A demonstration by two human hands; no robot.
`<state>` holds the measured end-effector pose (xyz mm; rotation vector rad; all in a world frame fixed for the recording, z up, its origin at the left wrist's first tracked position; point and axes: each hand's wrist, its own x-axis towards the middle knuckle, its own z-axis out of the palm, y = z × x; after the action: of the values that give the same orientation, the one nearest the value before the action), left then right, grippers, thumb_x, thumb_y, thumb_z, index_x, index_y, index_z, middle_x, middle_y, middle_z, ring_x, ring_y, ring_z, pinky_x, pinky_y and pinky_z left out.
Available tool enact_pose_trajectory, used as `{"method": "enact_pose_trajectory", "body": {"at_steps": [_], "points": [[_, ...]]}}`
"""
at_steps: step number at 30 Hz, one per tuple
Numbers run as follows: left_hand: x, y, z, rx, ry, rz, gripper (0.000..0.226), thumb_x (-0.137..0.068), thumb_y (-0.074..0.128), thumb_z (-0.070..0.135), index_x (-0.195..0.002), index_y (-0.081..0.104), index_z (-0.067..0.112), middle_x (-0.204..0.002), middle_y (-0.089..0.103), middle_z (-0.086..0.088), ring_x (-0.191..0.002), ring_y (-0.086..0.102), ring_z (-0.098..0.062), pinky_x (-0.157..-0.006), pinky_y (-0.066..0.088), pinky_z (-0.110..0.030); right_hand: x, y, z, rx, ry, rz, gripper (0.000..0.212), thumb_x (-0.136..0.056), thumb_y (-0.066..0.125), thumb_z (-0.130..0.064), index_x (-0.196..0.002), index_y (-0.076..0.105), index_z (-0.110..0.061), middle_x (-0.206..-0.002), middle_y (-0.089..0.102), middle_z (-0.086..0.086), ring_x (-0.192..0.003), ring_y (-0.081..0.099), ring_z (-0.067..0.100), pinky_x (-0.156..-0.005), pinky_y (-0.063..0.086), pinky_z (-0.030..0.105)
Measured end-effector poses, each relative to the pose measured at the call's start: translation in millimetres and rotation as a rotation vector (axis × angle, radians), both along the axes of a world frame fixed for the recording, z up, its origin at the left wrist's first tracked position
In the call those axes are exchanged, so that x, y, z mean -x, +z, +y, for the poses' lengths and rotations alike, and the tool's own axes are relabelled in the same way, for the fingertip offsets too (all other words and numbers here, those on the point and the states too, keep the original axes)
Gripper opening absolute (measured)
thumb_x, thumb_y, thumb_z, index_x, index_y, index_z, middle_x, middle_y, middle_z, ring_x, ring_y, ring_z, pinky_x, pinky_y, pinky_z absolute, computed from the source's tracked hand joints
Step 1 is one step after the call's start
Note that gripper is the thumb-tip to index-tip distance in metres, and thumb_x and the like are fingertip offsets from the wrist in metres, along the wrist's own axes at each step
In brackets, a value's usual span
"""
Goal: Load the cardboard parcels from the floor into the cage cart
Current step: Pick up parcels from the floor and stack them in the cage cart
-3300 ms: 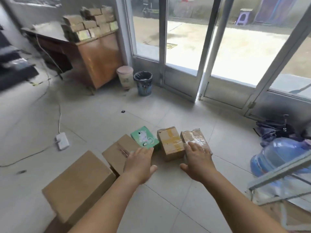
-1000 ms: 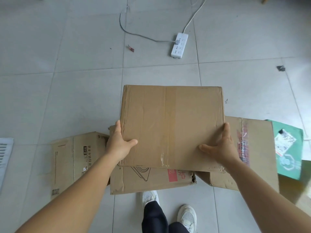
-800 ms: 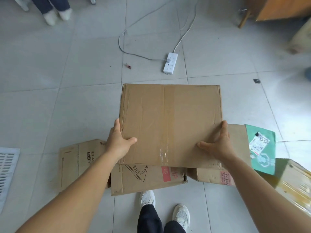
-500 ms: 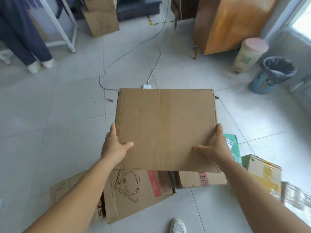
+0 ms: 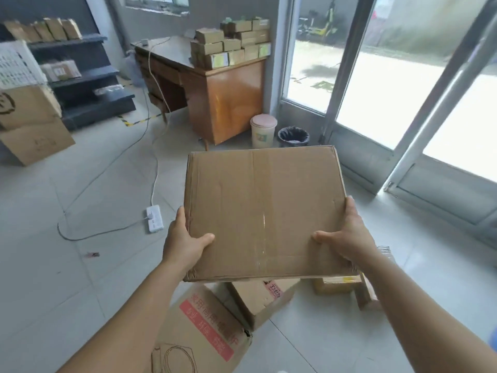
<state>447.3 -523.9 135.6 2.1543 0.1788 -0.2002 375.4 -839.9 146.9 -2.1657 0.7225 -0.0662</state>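
Observation:
A large flat cardboard parcel (image 5: 265, 211) is held up in front of me, well above the floor. My left hand (image 5: 185, 239) grips its left edge with the thumb on top. My right hand (image 5: 347, 235) grips its right edge the same way. Below it on the tiles lie more parcels: one with a red label (image 5: 204, 335), a smaller brown one (image 5: 261, 298), and two small ones (image 5: 336, 285) at the right, partly hidden by my arm. The cage cart is not in view.
A white power strip (image 5: 154, 219) and its cable lie on the floor at the left. A wooden desk (image 5: 228, 103) stacked with small boxes, a pink-lidded bin (image 5: 263, 131) and a black waste basket (image 5: 293, 137) stand ahead. Glass doors (image 5: 403, 90) are at the right, shelves and cartons (image 5: 32, 125) at the far left.
Both hands took the large parcel by its sides and lifted it off the pile. My view has risen from the floor to the room, and the parcel has come up with it.

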Motion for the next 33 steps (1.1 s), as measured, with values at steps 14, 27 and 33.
{"method": "enact_pose_trajectory", "body": {"at_steps": [14,27,33], "points": [[58,86,-199,0.136,-0.578,-0.188,0.096,-0.078,0.077,0.028,-0.152,0.016,0.031,-0.147,0.039,-0.001,-0.13,0.044,-0.025,-0.105,0.041,-0.05,234,97,-96,0.105,-0.588,-0.246,0.115,-0.065,0.086,-0.025,-0.151,0.01,-0.032,-0.133,0.045,-0.001,-0.118,0.05,0.022,-0.099,0.042,0.033],[225,164,-372,0.352,-1.009,-0.244,0.099,-0.071,0.079,0.023,-0.151,0.021,0.03,-0.139,0.046,0.002,-0.124,0.05,-0.022,-0.106,0.042,-0.043,482,165,-146,0.273,-0.983,-0.37,0.118,-0.063,0.087,-0.036,-0.151,0.009,-0.035,-0.148,0.039,0.003,-0.128,0.047,0.026,-0.107,0.041,0.048],[335,185,-424,0.44,-1.169,-0.218,0.1,-0.076,0.078,0.019,-0.153,0.015,0.029,-0.148,0.039,0.009,-0.128,0.046,-0.014,-0.105,0.041,-0.035,599,178,-148,0.308,-1.139,-0.391,0.117,-0.065,0.086,-0.035,-0.15,0.006,-0.04,-0.147,0.038,0.0,-0.128,0.047,0.025,-0.105,0.042,0.049]]}}
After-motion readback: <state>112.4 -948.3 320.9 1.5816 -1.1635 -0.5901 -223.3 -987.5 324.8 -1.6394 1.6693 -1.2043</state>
